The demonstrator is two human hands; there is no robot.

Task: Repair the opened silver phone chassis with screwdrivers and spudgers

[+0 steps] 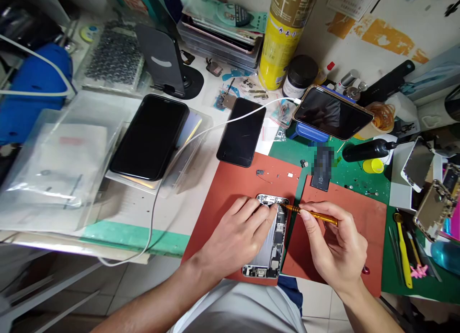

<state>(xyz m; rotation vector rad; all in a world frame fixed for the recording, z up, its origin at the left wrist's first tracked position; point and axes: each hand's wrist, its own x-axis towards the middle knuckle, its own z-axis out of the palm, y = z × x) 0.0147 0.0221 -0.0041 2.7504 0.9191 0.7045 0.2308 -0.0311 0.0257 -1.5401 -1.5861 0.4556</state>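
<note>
An opened phone [265, 261] lies on an orange-red mat [212, 232], its inner boards and empty-looking metal bay exposed. My left hand [240, 227] rests over its upper left part, with bent fingers pressed close together near the top edge. What the fingertips hold or press there is hidden. In my right hand [332, 242] is a slim amber screwdriver [316, 215], pinched between thumb and fingers. It lies nearly level, and its tip meets the phone's upper right edge beside my left fingertips. Tiny parts [260, 172] lie beyond the phone.
A dark phone [241, 132] and another black phone [150, 136] lie to the left, crossed by a white cable [154, 218]. A phone battery [320, 179] lies beyond my right hand. A propped phone [332, 113] stands behind. Tweezers [396, 251] and a yellow-handled brush [404, 256] lie right.
</note>
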